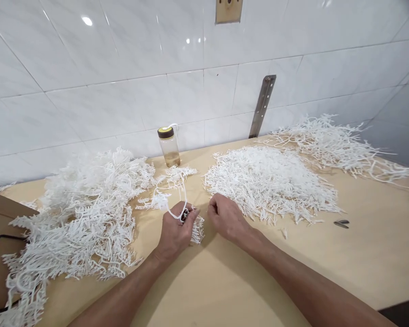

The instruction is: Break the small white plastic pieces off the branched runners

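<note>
In the head view my left hand (177, 229) is closed, thumb against fingers, around a looping white plastic strand (186, 190) with small side branches. A small dark thing shows between its thumb and fingers; I cannot make out what it is. Just under that hand lies a little cluster of short white pieces (197, 230). My right hand (226, 217) is curled shut, a short gap to the right of the left one, at the near edge of a heap of short white plastic pieces (269, 179). Whatever its fingers pinch is hidden.
A large tangled heap of white branched strands (85, 213) covers the table's left side. Longer strands (334, 145) lie at the back right. A bottle (169, 147) stands near the tiled wall. A small metal tool (341, 224) lies on the right. A cardboard box (3, 254) is far left.
</note>
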`<state>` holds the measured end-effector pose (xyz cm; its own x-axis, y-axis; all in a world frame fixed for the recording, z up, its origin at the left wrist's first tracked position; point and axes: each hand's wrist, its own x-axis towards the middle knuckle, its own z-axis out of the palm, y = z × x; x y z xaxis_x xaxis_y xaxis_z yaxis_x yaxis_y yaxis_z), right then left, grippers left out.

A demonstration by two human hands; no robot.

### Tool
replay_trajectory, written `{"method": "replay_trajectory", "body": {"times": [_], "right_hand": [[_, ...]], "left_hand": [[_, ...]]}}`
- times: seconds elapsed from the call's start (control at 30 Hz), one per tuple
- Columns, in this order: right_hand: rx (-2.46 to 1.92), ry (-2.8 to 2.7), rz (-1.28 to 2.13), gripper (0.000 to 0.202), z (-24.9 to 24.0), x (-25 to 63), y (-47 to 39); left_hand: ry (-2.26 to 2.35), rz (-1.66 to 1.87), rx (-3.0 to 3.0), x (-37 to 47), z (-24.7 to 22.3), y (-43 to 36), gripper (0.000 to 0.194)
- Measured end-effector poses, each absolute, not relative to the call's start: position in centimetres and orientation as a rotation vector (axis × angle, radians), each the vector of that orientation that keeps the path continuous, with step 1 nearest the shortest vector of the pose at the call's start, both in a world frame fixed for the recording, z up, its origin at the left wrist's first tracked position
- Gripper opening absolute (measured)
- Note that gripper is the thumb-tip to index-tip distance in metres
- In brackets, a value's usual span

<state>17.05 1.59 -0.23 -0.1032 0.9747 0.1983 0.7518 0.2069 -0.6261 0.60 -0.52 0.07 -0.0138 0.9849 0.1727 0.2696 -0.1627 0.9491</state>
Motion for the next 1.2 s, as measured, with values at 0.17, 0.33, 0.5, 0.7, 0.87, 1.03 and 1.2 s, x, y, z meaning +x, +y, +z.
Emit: {"method": "replay_trajectory", "body": {"times": [0.17, 0.33, 0.5, 0.7, 0.87, 1.03, 1.2], "right_hand": [[-1.643, -1.641, 0.367, 0.008, 1.4, 20.1, 3.1], [-1.464, -1.684, 0.48, 0.023, 2.1, 20.4, 2.7], [-1.235, -1.892, 0.985, 0.034, 1.6, 18.1, 1.1], [-1.248, -1.779, 1.243, 0.033, 1.6, 17.5, 0.5], [-1.286, -1.798, 1.262, 0.016, 0.7, 17.0, 0.4], [-1.32, -1.867, 1.154, 0.012, 1.1, 17.0, 0.6], [-1.319, -1.728, 1.155, 0.013, 1.4, 18.5, 1.7]], "left_hand": [[1.239, 1.142, 1.318, 0.8, 0.6, -0.4, 0.036], [1.152, 1.209, 1.095, 0.8, 0.4, 0.2, 0.043], [1.126, 1.255, 1.038, 0.7, 0.3, 0.2, 0.04], [1.157, 1.297, 1.163, 0.6, 0.2, 0.5, 0.035], [1.153, 1.354, 1.176, 0.6, 0.3, 0.6, 0.036], [1.127, 1.349, 1.119, 0.7, 0.4, 0.6, 0.033], [1.134, 1.25, 1.09, 0.6, 0.9, 0.4, 0.043]]}}
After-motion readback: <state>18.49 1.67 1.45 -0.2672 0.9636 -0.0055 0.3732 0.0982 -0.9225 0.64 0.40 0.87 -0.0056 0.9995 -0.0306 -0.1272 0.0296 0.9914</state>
